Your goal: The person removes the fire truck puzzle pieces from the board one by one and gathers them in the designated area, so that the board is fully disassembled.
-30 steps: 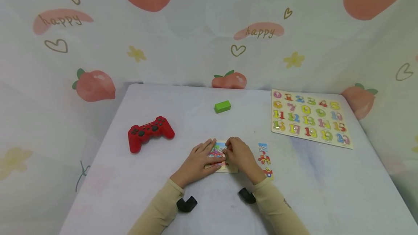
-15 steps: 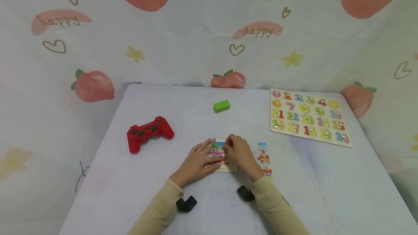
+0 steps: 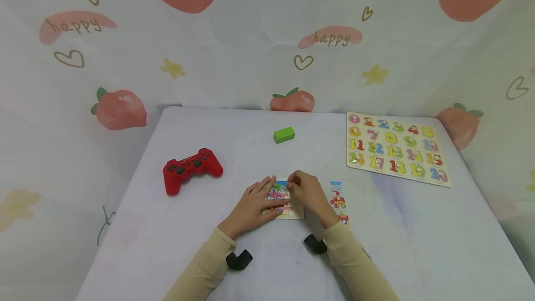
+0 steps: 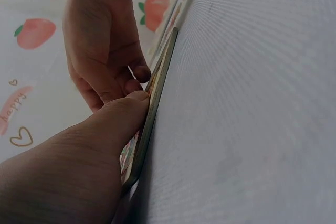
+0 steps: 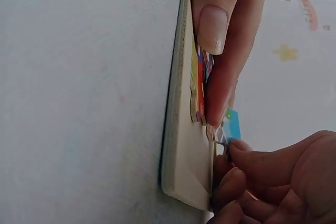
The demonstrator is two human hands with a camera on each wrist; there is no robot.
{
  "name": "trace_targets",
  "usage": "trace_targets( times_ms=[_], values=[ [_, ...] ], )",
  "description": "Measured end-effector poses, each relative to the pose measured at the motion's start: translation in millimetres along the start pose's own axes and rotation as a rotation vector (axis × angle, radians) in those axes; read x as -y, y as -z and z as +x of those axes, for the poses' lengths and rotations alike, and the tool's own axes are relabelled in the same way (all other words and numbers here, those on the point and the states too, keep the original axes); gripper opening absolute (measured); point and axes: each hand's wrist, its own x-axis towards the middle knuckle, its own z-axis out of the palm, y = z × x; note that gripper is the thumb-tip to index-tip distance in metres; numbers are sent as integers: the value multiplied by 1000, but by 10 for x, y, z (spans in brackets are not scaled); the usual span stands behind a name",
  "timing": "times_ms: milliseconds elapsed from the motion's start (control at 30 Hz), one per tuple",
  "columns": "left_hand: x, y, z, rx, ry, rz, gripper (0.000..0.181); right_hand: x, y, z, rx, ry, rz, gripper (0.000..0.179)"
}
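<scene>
A small jigsaw board (image 3: pixel 297 213) with a pale frame lies on the table, partly filled with colourful pieces. My left hand (image 3: pixel 250 209) rests on it with fingers spread, covering its left part. At the board's far right corner, my right hand (image 3: pixel 310 195) pinches a blue-topped jigsaw piece (image 5: pixel 232 124) between thumb and fingers. In the right wrist view this piece stands tilted up from the board, close to the left fingertips. To the right lie several loose jigsaw pieces (image 3: pixel 337 202) in a column, the nearest partly hidden by my right wrist.
A red game controller (image 3: pixel 192 169) lies at the left of the white table (image 3: pixel 259 278). A green block (image 3: pixel 284 135) sits farther back, and a number puzzle board (image 3: pixel 397 150) at the far right. Black camera mounts (image 3: pixel 239 260) stick out from both wrists.
My right hand has shifted slightly toward the board's far edge with the jigsaw piece, baring more of the board's right side. The left hand stays put.
</scene>
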Motion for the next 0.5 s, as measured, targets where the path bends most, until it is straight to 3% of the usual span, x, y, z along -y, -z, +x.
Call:
trace_targets(
  times_ms=[267,500],
  values=[
    [-4,15,1,-8,-4,6,35,-23,23,56,34,-10,17,6],
    [10,4,-9,-20,-7,43,36,-115,305,50,65,-39,46,11]
  ],
)
